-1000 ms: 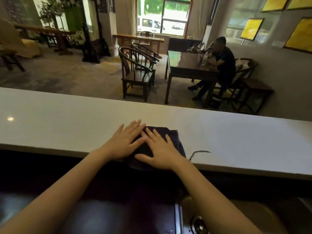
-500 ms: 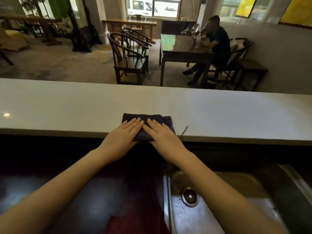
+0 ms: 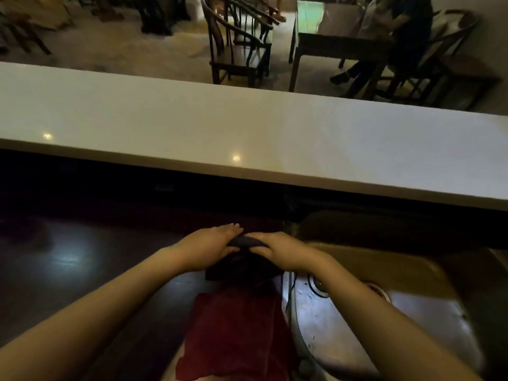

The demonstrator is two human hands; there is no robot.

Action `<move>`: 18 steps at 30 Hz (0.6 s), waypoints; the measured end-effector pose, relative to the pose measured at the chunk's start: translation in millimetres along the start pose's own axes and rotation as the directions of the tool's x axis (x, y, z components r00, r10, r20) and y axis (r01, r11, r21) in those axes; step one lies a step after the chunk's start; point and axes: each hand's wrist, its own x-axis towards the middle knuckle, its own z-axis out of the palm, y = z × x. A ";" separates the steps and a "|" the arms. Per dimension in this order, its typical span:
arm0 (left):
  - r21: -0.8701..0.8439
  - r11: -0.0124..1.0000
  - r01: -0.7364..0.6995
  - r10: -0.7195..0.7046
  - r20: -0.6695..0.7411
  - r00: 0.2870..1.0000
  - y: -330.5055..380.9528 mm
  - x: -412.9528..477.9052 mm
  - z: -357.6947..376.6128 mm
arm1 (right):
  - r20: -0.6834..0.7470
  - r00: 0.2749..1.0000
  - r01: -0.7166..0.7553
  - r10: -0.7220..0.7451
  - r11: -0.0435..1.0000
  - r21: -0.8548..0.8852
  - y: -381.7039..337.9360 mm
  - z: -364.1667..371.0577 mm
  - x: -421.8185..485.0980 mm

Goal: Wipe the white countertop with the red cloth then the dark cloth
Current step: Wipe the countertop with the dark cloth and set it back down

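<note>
The white countertop [image 3: 247, 127] runs across the view as a raised ledge with nothing on it. Below it, over the dark lower counter, my left hand [image 3: 209, 247] and my right hand [image 3: 277, 250] hold the folded dark cloth [image 3: 242, 266] between them, fingers on top and thumbs underneath. The red cloth [image 3: 236, 334] lies spread on the lower counter just in front of me, beside the sink, under the dark cloth's near edge.
A steel sink [image 3: 384, 312] with a drain sits at the lower right. The dark lower counter [image 3: 82, 265] extends left. Beyond the ledge are wooden chairs [image 3: 236, 42], a table [image 3: 338, 37] and a seated person [image 3: 406, 31].
My hands have pulled the dark cloth off the white countertop toward me and down over the lower counter. The view has tilted downward, showing the red cloth.
</note>
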 end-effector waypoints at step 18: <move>0.063 0.998 0.009 -0.007 -0.031 0.999 -35.6 12.3 121.2 | -0.104 0.994 -0.006 -0.036 0.927 -0.374 73.4 102.3 32.5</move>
